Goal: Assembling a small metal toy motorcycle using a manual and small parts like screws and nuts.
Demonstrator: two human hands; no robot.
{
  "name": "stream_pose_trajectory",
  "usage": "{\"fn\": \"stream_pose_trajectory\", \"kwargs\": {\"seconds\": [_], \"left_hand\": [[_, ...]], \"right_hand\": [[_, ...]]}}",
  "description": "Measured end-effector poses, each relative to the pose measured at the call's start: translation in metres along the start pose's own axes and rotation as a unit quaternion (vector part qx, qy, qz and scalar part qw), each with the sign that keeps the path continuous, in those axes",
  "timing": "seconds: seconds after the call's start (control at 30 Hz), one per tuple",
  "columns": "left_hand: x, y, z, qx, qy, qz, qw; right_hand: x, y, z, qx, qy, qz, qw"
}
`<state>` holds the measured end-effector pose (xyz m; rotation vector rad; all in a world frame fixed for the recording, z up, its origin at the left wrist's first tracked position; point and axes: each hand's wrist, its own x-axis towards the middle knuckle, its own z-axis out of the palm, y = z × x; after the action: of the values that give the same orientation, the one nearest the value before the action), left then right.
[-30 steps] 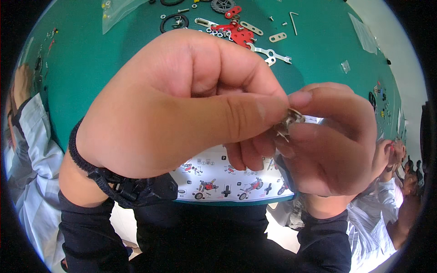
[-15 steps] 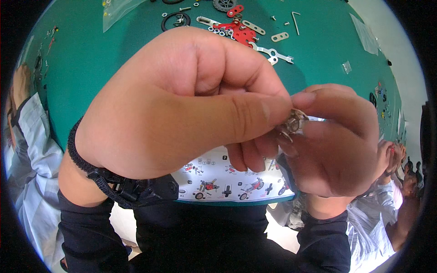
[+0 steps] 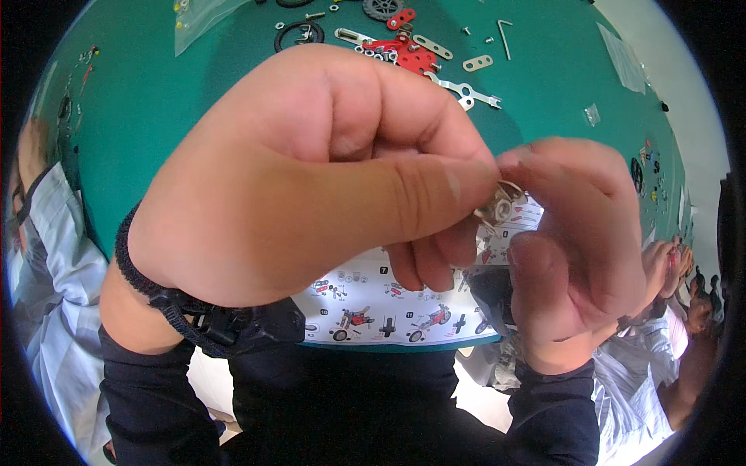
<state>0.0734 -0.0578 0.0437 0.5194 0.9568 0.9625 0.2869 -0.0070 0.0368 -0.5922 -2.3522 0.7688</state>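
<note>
Thumb and fingers of my left hand [image 3: 326, 186] pinch a small silvery metal piece [image 3: 502, 208] with curved edges and a round, nut-like centre. Much of the piece is hidden behind the fingertips, so I cannot tell its exact kind. Beside it is my right hand [image 3: 587, 233], the thumb spread away from the forefinger and nothing visible between them. That forefinger's tip is close to the piece's upper edge; whether it touches I cannot tell. Under both hands lies a printed assembly sheet [image 3: 361, 291] with pictures of a model motorcycle.
Past my hands on the green table [image 3: 179, 101] lie a flat metal wrench [image 3: 474, 91], red perforated plates [image 3: 416, 60], a hex key [image 3: 505, 40], a black ring [image 3: 289, 37], a wheel [image 3: 384, 8], nuts and screws. Other people sit on both sides.
My right thumb has come away from the metal piece and dropped lower, opening a gap to the forefinger. My left hand keeps its pinch almost unmoved.
</note>
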Motion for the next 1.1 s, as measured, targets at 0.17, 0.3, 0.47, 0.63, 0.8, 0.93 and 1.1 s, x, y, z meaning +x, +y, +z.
{"fn": "stream_pose_trajectory", "kwargs": {"seconds": [0.17, 0.3, 0.47, 0.63, 0.8, 0.93, 1.1], "left_hand": [[-0.001, -0.005, -0.005, 0.045, -0.01, 0.008, 0.999], [0.001, 0.003, 0.0, 0.036, -0.001, -0.003, 0.999], [0.002, 0.001, -0.002, 0.075, -0.006, 0.012, 0.997], [0.001, -0.002, -0.004, 0.061, -0.03, 0.01, 0.998], [0.002, 0.005, 0.001, 0.063, -0.014, 0.001, 0.998], [0.002, -0.012, -0.007, 0.039, -0.04, 0.078, 0.995], [0.003, 0.005, -0.004, 0.066, -0.014, -0.009, 0.998]], "right_hand": [[-0.001, 0.007, 0.007, 0.036, 0.029, -0.023, 0.999], [-0.001, 0.01, 0.008, 0.036, 0.038, -0.038, 0.998], [0.001, 0.01, 0.006, 0.017, 0.032, -0.048, 0.998], [0.0, 0.009, 0.008, 0.029, 0.039, -0.041, 0.998], [0.0, 0.009, 0.008, 0.024, 0.036, -0.046, 0.998], [-0.001, 0.01, 0.009, 0.024, 0.035, -0.043, 0.998], [0.001, 0.001, 0.004, -0.016, 0.011, -0.034, 0.999]]}}
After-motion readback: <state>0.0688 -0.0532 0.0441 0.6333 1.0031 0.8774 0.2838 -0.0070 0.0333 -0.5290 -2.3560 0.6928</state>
